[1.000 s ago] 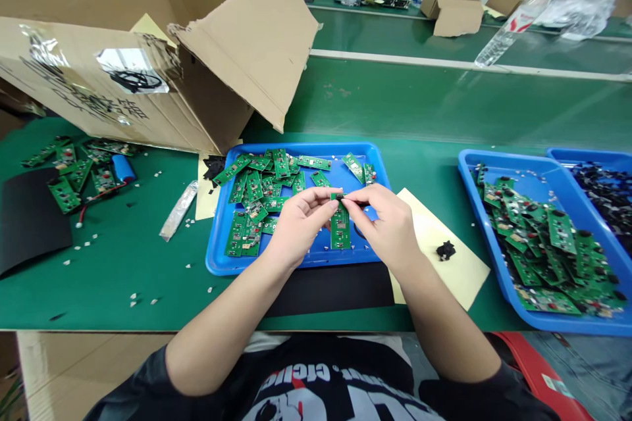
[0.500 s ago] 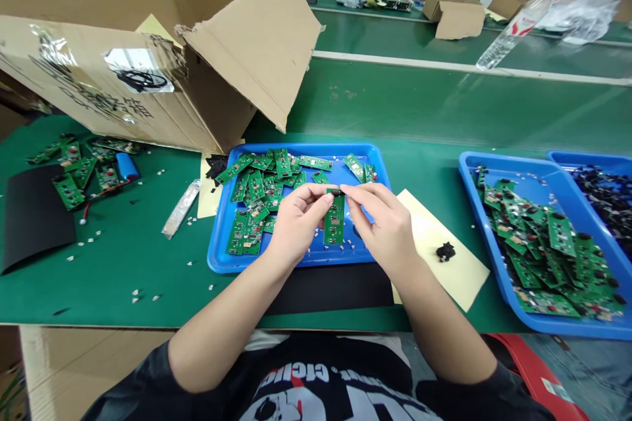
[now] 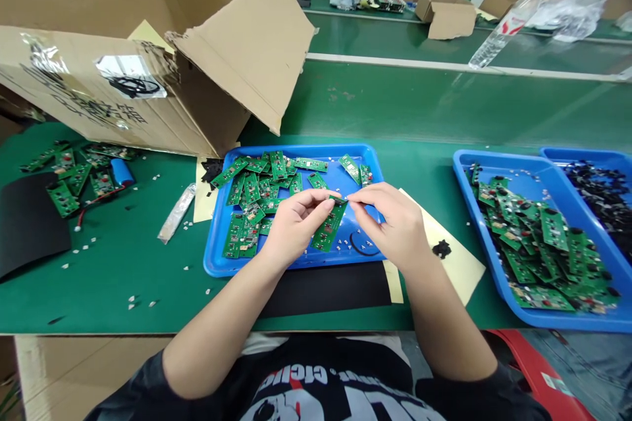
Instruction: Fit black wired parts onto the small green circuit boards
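Observation:
My left hand pinches a narrow green circuit board by its top end, above the near side of a blue tray. My right hand is closed too, its fingertips meeting the left ones at the board's upper edge, where a small dark part sits. The board hangs tilted, its lower end toward the left. The tray's left half holds several more green boards; a black ring lies on the tray under my right hand.
A big open cardboard box lies on its side at the back left. Loose boards and a blue battery lie at left. Two blue trays at right hold boards and black parts. A yellow sheet carries a black piece.
The board in my hands has tilted from upright to slanted, its lower end swinging left. Both hands stayed over the tray, fingertips together at the board's top.

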The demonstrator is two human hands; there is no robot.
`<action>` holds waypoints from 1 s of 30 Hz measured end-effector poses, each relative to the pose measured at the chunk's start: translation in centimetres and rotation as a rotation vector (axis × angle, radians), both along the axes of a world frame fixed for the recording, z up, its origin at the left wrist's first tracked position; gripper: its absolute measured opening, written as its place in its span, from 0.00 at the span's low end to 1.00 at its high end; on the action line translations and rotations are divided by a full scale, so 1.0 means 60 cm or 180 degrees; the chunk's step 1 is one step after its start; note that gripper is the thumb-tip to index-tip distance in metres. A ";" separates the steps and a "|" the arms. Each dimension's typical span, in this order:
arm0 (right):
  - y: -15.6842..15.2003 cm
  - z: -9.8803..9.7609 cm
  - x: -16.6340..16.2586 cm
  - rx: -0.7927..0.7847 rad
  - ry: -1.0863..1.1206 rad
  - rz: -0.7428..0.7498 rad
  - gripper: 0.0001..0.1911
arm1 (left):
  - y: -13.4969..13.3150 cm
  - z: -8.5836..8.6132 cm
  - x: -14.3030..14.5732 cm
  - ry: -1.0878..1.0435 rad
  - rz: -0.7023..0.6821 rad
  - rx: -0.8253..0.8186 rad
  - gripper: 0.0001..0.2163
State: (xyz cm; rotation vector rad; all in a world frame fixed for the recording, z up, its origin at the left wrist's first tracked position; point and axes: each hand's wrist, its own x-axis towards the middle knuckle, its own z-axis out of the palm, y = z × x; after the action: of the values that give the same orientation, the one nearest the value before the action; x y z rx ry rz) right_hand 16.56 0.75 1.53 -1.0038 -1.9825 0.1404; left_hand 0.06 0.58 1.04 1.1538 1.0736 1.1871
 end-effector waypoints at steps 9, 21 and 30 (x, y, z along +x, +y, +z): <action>0.002 -0.009 0.002 0.0014 -0.0097 0.0145 0.08 | 0.000 0.003 -0.001 0.0095 -0.0209 -0.0143 0.08; 0.006 -0.016 -0.006 -0.0241 0.0409 0.0504 0.09 | 0.000 0.005 0.000 -0.0784 -0.0571 -0.1078 0.16; -0.004 -0.008 0.004 -0.0323 0.0499 0.0560 0.29 | -0.002 -0.002 -0.008 -0.0207 -0.0566 -0.0174 0.14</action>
State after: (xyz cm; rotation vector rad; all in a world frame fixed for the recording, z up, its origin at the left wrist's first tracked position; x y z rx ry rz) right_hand 16.78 0.52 1.06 -0.8533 -1.9324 0.4080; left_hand -0.42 0.44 0.90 1.1359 0.9289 1.0431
